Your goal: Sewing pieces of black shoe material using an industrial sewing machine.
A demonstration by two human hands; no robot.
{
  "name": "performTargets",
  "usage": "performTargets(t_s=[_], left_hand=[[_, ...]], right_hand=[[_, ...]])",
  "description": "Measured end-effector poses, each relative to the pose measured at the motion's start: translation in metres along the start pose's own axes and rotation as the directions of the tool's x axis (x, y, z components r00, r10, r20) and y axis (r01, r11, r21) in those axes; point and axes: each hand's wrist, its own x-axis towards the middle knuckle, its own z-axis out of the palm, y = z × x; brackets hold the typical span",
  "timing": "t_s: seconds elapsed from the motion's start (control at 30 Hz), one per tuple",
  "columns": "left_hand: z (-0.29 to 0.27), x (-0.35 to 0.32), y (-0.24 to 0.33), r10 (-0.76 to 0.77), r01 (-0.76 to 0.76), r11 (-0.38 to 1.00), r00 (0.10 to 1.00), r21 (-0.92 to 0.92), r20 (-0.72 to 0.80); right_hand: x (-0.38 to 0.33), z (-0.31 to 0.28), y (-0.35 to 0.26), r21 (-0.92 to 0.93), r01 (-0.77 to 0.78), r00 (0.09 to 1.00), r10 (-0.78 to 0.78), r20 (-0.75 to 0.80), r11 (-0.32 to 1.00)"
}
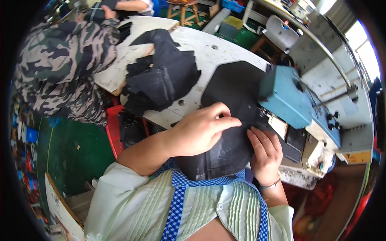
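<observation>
A large black sheet of material (pixel 225 152) stretches from my lap across the white table, beside the head of a blue sewing machine (pixel 285 94). My left hand (pixel 203 126) is above the sheet's middle, its fingers curled, with thumb and forefinger coming together. Whether anything is between those fingertips is hidden. To the right, my right hand (pixel 265 152) lies on the sheet's edge near the machine, fingers stretched out and fairly flat. The machine's needle area is mostly covered by its head.
A pile of black cut pieces (pixel 161 76) is on the white table (pixel 205 48) at the left. Below it stands a red crate (pixel 113 130) with dark pieces inside. A person in a camouflage top (pixel 66 60) works close by at the far left. A metal pipe (pixel 321 46) arches over the machine.
</observation>
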Motion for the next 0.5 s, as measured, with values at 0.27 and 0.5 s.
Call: performTargets(t_s=[0.27,0.5], left_hand=[[0.005,0.032,0.017,-0.009,-0.043,0.967,0.979,0.251,0.203],[0.016,0.038,0.019,0.017,-0.117,0.908,0.97,0.402,0.243]], right_hand=[[-0.003,-0.001,0.025,0.036,-0.032,0.999,0.031,0.032,0.999],[0.003,0.004,0.028,0.13,-0.085,0.996,0.085,0.005,0.988]])
